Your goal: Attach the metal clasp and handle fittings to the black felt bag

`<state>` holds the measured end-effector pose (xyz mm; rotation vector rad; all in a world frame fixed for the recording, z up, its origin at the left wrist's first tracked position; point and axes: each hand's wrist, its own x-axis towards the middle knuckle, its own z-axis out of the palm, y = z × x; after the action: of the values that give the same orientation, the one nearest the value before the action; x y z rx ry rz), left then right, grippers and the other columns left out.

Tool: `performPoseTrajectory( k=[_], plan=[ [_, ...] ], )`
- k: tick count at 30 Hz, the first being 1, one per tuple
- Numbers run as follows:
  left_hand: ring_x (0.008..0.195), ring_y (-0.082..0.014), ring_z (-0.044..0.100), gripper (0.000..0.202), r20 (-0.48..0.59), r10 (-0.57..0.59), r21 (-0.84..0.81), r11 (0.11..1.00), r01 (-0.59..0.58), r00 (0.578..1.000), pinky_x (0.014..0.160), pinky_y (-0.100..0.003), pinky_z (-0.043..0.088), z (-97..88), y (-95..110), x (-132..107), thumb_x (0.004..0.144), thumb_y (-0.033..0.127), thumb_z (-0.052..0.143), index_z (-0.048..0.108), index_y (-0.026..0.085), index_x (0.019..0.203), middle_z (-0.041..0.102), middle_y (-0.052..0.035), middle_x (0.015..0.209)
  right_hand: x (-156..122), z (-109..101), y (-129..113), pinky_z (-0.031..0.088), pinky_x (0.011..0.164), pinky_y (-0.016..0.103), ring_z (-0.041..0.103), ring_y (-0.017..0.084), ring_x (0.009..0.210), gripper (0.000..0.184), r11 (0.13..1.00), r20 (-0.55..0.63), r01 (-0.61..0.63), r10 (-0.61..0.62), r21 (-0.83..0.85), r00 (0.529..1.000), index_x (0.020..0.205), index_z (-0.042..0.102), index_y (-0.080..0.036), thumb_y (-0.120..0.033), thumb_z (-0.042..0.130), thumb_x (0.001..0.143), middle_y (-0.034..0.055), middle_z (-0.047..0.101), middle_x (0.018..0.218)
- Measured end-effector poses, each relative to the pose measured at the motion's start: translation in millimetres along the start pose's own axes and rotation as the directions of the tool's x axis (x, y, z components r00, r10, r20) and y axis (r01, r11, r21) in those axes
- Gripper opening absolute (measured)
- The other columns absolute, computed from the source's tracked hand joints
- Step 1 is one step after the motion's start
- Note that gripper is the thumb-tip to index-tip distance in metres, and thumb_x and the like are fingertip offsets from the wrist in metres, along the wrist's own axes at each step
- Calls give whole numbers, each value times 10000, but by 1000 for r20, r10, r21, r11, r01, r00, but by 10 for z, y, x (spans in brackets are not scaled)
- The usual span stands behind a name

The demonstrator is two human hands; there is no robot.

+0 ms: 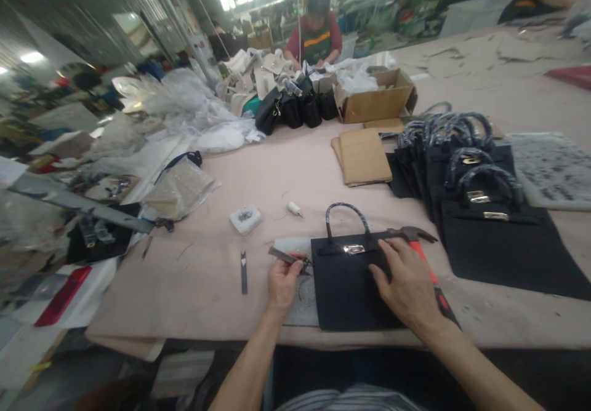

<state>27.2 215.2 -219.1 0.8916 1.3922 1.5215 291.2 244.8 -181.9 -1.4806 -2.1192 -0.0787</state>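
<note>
A flat black handbag (346, 288) with a wrapped handle and a silver clasp (354, 249) lies in front of me on a grey slab (300, 303). My right hand (406, 285) rests flat on the bag's right part, fingers spread. My left hand (282, 282) is closed around a small metal tool (284, 256) at the bag's left edge. A hammer (415, 239) with a red handle lies just right of the bag, partly under my right hand.
A stack of black handbags (480, 208) lies to the right. Tan sleeves (362, 155), a cardboard box (376, 97), a white dish (245, 219), a small bottle (293, 208) and a blade (243, 271) lie on the table. A person (316, 26) works at the far end.
</note>
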Motion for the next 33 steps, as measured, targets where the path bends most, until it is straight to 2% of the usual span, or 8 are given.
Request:
performPoseTrajectory(
  k=[3, 7, 12, 15, 20, 24, 28, 33],
  plan=[
    [813, -190, 712, 264, 45, -15, 40, 999, 13, 999, 764, -296, 581, -16, 16, -10, 785, 361, 764, 735, 143, 931, 767, -83, 920, 61, 52, -326, 451, 934, 444, 547, 304, 1153, 388, 988, 73, 142, -146, 60, 987, 1317, 555, -140, -271, 524, 953, 166, 591, 1293],
    [783, -178, 710, 293, 119, -27, 40, 999, 22, 993, 748, -289, 592, -39, 30, -15, 782, 327, 777, 719, 151, 1009, 759, -83, 978, 82, 276, -522, 387, 974, 469, 502, 319, 1235, 430, 988, 205, 154, -157, 33, 966, 1359, 571, -165, -272, 551, 943, 147, 573, 1387],
    [823, -187, 719, 273, 194, -89, 2, 996, 90, 977, 783, -283, 593, -96, 72, 16, 773, 250, 791, 740, 148, 1021, 764, -91, 982, 74, 412, -485, 327, 1036, 499, 437, 327, 1329, 444, 990, 235, 133, -138, 38, 962, 1379, 571, -173, -287, 538, 951, 128, 558, 1431],
    [795, -210, 724, 243, 203, -135, -52, 988, 148, 970, 695, -293, 597, -104, 88, 57, 717, 257, 835, 750, 152, 920, 763, -102, 1005, 77, 394, -468, 333, 1028, 508, 460, 327, 1292, 412, 990, 221, 118, -133, 78, 966, 1337, 608, -201, -288, 552, 938, 129, 569, 1404],
    [945, -239, 712, 145, 168, -20, -28, 999, 24, 986, 817, -320, 588, -4, 109, 172, 748, 248, 817, 738, 164, 836, 757, -103, 1018, 80, 386, -457, 301, 1061, 525, 513, 300, 1153, 341, 982, 213, 103, -136, 160, 968, 1241, 654, -225, -290, 581, 915, 114, 614, 1274],
    [902, -242, 710, 173, 156, -23, 12, 1000, 21, 987, 730, -314, 590, 114, 103, 275, 749, 269, 809, 722, 168, 861, 750, -106, 1031, 83, 402, -442, 274, 1089, 536, 519, 288, 1131, 328, 977, 213, 95, -136, 191, 967, 1221, 656, -227, -275, 580, 905, 103, 627, 1216],
    [992, -264, 705, 149, 132, 29, 59, 998, -37, 991, 926, -389, 556, 168, 71, 343, 750, 249, 804, 724, 169, 846, 756, -103, 1027, 86, 406, -436, 271, 1101, 535, 522, 282, 1138, 311, 974, 184, 97, -135, 203, 974, 1199, 661, -224, -259, 569, 903, 105, 631, 1206],
    [1044, -271, 696, 116, 138, 37, 83, 995, -49, 990, 989, -407, 521, 190, 34, 387, 761, 226, 788, 732, 180, 851, 767, -93, 1037, 88, 414, -428, 283, 1096, 540, 525, 290, 1142, 319, 974, 197, 82, -125, 210, 972, 1203, 659, -220, -268, 577, 898, 108, 632, 1203]
  ],
)
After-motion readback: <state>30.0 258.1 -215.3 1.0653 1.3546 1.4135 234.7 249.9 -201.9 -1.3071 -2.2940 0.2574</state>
